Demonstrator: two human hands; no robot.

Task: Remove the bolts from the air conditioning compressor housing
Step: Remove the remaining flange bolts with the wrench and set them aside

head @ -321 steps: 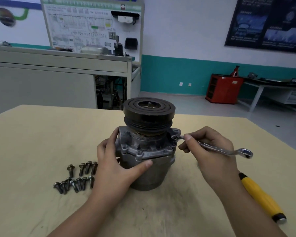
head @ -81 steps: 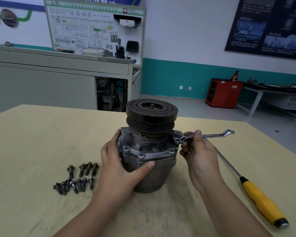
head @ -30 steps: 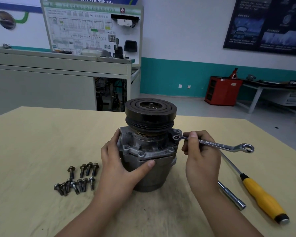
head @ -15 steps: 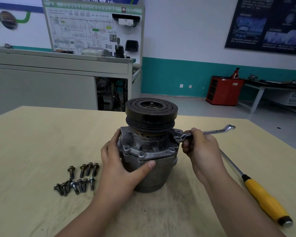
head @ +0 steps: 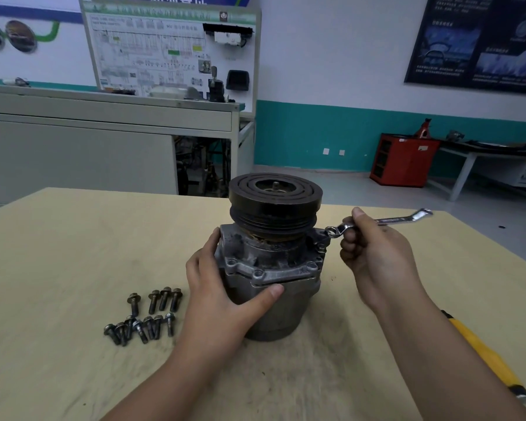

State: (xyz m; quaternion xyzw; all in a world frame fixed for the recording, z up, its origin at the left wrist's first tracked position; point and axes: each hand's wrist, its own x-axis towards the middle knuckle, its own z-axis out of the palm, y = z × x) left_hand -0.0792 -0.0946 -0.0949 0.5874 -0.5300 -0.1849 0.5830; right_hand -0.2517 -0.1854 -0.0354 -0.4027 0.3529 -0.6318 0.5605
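Note:
The air conditioning compressor (head: 274,268) stands upright on the tan table (head: 58,268), black pulley on top. My left hand (head: 222,299) wraps around its grey housing from the left, thumb across the front. My right hand (head: 374,253) grips a silver ring wrench (head: 386,220) near its left end. The wrench's ring (head: 332,231) hovers just above and to the right of the housing's right flange corner, where a bolt (head: 320,247) sits. Several loose bolts (head: 146,317) lie on the table to the left.
A yellow-handled screwdriver (head: 483,357) lies on the table at the right, partly hidden by my right forearm. The table's far edge runs behind the compressor. Beyond it stand a grey bench, a wall board and a red cabinet (head: 404,159).
Over the last second the wrench swung from pointing right and down to right and up. Its ring has now lifted slightly off the right flange bolt. My left hand has stayed put.

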